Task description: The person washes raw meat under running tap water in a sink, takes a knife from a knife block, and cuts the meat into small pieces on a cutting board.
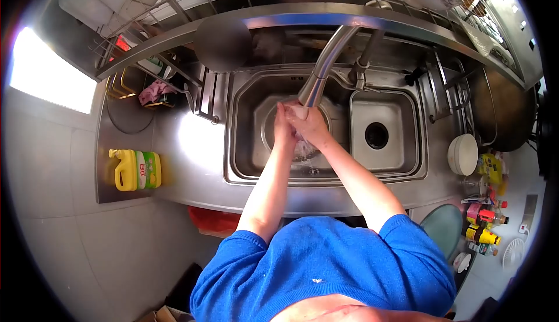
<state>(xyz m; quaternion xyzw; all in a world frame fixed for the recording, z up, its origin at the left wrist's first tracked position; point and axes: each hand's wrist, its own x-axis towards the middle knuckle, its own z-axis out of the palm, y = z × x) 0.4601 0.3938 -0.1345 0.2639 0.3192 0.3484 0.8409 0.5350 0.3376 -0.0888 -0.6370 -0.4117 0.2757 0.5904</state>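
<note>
Faucet (pixel 319 77) over left hand (pixel 284 126) and right hand (pixel 312 127), grip pressed together, anything between unclear

Plain blue short-sleeved shirt (pixel 314 261)

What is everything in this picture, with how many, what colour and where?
Double-basin sink: 1, silver, centre
Faucet: 1, silver, above left basin
Wire dish rack: silver, behind sink; count unclear
Detergent-style jug: 1, yellow, counter's left end
Cloth: 1, pink, back left
White bowls: stacked, count unclear, right of sink
Large round pan: 1, dark, far right
Round board or lid: 1, green, lower right
Bottles: several, mostly yellow and red, right
Fan: 1, white, far right
Left hand, right hand: 1 each, bare, together under faucet
Short-sleeved top: 1, blue, on the person
</note>
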